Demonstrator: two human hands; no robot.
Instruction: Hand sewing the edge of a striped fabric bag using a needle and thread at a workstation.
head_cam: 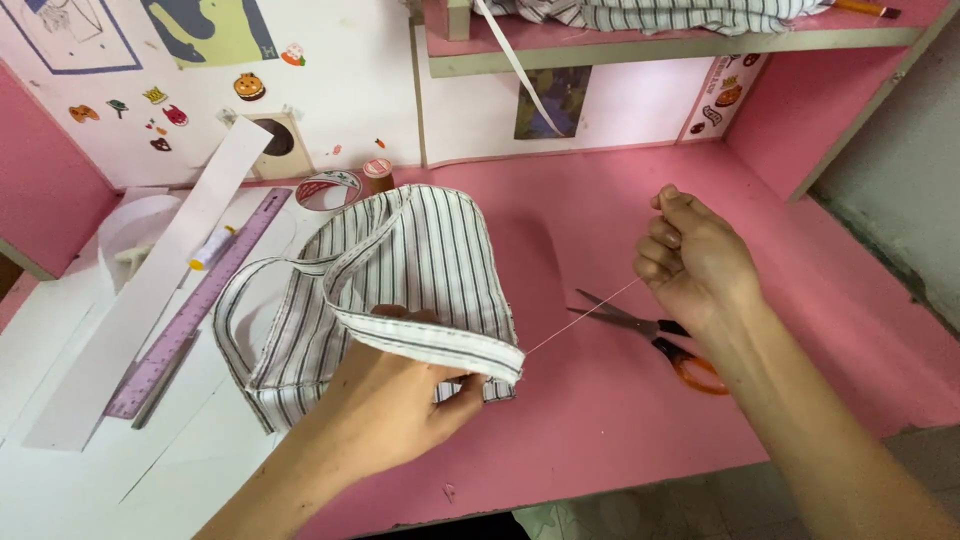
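Bare pink desk [600, 200] lies open behind; scissors [650, 335] and taut thread [585, 315] block the right.

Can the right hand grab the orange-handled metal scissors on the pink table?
Probably yes: the orange-handled metal scissors lie uncovered just below the right hand, but its fingers are pinching a taut thin thread, so it would need to let go.
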